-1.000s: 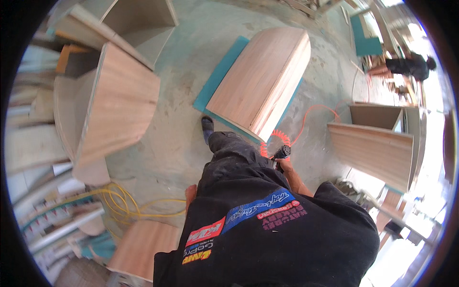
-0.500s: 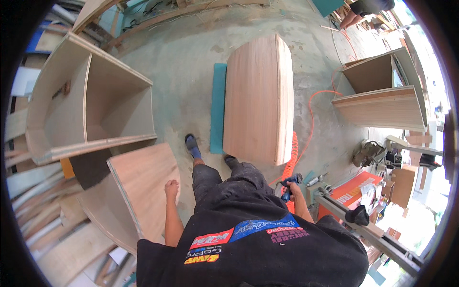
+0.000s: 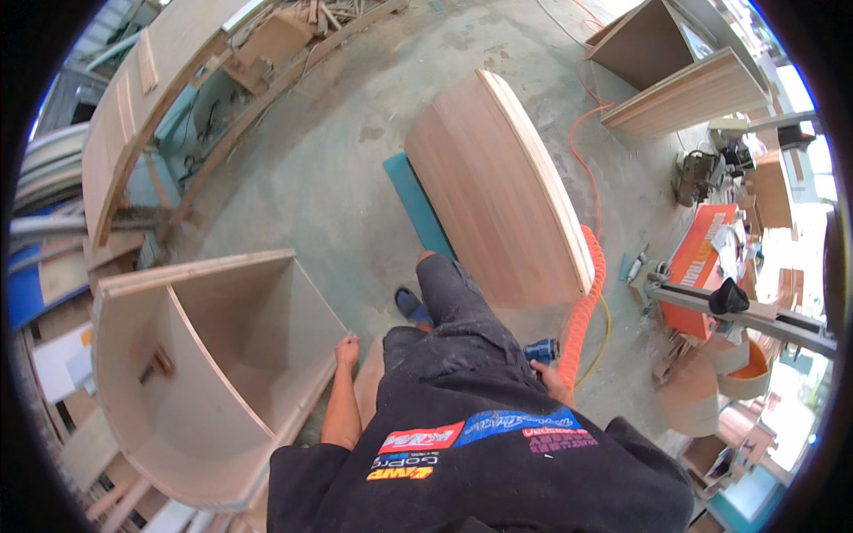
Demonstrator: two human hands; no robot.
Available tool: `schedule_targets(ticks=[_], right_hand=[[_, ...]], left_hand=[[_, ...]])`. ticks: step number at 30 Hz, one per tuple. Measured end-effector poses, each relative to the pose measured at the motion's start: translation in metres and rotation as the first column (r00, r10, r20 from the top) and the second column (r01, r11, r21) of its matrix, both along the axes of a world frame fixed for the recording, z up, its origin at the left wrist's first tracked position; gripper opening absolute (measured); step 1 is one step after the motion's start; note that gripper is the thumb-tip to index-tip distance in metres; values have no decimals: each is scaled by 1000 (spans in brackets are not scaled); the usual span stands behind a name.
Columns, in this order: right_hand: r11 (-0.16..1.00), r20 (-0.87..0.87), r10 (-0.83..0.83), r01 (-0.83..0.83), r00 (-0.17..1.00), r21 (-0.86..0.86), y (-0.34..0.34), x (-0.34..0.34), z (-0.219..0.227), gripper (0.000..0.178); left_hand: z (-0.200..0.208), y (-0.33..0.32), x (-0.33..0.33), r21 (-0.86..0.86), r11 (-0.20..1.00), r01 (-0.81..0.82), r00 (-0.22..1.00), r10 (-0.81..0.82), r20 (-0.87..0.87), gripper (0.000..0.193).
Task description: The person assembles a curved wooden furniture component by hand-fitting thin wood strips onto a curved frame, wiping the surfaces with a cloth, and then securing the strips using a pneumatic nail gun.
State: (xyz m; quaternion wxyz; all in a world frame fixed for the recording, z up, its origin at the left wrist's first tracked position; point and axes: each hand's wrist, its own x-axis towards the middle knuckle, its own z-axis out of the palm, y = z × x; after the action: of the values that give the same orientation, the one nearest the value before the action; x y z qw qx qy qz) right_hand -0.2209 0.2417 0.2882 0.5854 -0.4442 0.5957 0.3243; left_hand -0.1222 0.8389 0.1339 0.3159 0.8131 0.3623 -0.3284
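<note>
My left hand [image 3: 347,348] is closed beside the right corner of an open wooden cabinet box [image 3: 222,355], which has a divider inside. Whether its fingers touch that edge, or hold something small, I cannot make out. Down at my right side, my right hand [image 3: 557,382] grips a blue air tool [image 3: 540,350], partly hidden by the hand and my shirt. An orange coiled hose [image 3: 582,311] runs up beside the tool. Ahead of me a wooden cabinet with a curved edge [image 3: 498,195] lies with its smooth, pale side up, next to a teal strip [image 3: 418,204].
Another open cabinet box [image 3: 684,89] stands at the far right. Along the right side are a metal rail [image 3: 764,320], an orange carton [image 3: 697,266] and assorted tools. Stacked boards [image 3: 62,284] line the left. A large curved wooden frame [image 3: 142,107] rises at the far left.
My view has turned, and the cabinet ahead now appears tilted. My left hand has gone from over the plywood panel to the open box's corner. The air tool stays in my right hand.
</note>
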Motion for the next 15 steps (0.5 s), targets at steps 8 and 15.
schedule_targets(ticks=[8,15], right_hand=[[906,156,-110,163,982,-390,184,86,-14,17],[725,452,-190,435,871,-534,211,347,-55,22]], left_hand=[[18,42,253,-142,989,44,999,-48,-21,40],[-6,-140,564,-228,901,370,885,-267,382,56]])
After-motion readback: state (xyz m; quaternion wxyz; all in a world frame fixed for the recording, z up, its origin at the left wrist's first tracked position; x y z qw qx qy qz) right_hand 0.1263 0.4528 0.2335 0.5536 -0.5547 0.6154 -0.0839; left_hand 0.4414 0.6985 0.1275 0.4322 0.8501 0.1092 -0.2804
